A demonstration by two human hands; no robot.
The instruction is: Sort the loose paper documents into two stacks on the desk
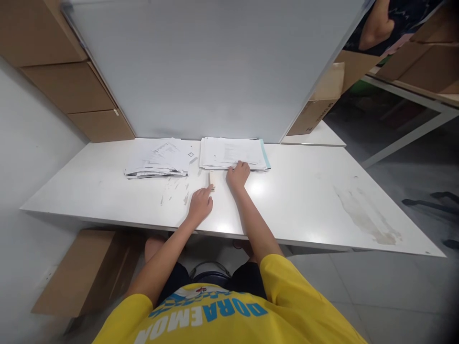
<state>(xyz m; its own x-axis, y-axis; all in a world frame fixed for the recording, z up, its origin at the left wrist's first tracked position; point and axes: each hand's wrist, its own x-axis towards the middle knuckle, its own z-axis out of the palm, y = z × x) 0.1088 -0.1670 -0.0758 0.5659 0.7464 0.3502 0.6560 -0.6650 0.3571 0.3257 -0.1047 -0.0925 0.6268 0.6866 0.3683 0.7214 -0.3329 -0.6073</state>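
Note:
My left hand [201, 204] is over the table with its index finger stretched onto the near end of a small, narrow beige block [211, 178]. Its thumb is apart from the block, and its other fingers are bent under. At the front edge of the right-hand paper stack [229, 149], my right hand [238, 176] has its fingers curled on the top sheets; how much paper they grip is hidden. That stack has a light-blue strip along its right side. A looser pile of printed papers [158, 160] lies to the left.
The white table [297, 200] has grey smudges and a brown stain [369, 215]. A whitish panel [215, 67] rises behind it. Cardboard boxes [102, 125] are stacked at left, another box [82, 272] sits below, and one [315, 105] stands right. Another person's arm [376, 26] shows at top right.

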